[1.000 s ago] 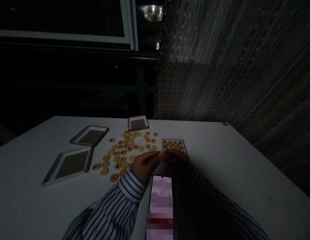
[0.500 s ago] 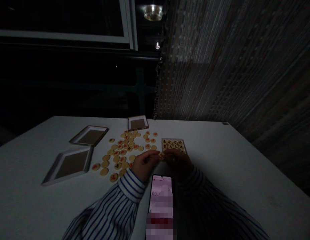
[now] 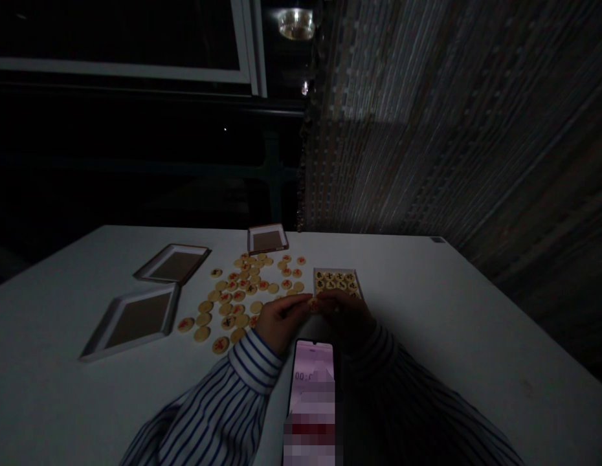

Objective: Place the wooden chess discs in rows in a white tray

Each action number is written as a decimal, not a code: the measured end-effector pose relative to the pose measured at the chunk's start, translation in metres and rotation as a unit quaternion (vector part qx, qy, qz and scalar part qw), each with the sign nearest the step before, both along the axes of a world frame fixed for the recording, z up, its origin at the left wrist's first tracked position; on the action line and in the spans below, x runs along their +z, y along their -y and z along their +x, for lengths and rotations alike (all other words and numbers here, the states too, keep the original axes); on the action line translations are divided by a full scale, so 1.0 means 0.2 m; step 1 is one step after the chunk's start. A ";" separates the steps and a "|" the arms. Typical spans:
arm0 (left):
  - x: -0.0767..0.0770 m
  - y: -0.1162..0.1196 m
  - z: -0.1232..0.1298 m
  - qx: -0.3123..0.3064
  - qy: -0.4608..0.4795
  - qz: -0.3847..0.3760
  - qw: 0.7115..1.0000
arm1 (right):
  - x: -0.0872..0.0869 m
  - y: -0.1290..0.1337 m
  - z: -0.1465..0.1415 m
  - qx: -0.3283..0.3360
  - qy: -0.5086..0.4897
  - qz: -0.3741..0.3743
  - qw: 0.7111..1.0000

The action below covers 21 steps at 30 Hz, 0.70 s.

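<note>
Between the fingertips of both hands, just above the phone, is a round wooden xiangqi piece (image 3: 314, 305) with a red mark. My left hand (image 3: 280, 318) pinches it from the left, and my right hand (image 3: 348, 314) grips it from the right; some of my right fingers are in shadow. Right behind my right hand lies a small open box (image 3: 360, 282) with rows of black-marked pieces, its near part covered by the hand. Many loose xiangqi pieces (image 3: 225, 309), some red-marked, some black-marked and some blank side up, are spread left of and beyond my left hand.
A lit phone (image 3: 314, 369) lies between my forearms. On the left of the white table (image 3: 427, 336) are two shallow box trays, a white one (image 3: 171, 313) and a brown-edged one (image 3: 204, 254). Another tray (image 3: 268, 248) stands at the back. A string curtain (image 3: 379, 162) hangs behind.
The hands stay almost in place around the piece. The held piece looks slightly turned, with more of its red mark showing. The other things lie as before.
</note>
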State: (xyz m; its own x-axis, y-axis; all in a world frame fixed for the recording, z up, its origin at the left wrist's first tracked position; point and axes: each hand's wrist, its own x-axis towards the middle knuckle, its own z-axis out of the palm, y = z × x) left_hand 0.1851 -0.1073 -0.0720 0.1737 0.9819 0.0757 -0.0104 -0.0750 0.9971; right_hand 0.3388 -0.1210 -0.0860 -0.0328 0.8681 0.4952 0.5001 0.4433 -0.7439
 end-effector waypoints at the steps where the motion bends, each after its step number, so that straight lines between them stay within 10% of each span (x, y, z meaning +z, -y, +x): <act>1: 0.01 0.00 0.00 0.001 -0.001 0.000 1.000 | 0.00 0.00 0.00 -0.005 0.006 -0.001 1.000; 21: -0.01 -0.01 0.00 0.033 0.044 -0.021 0.998 | 0.07 0.02 -0.02 -0.015 0.181 0.149 0.972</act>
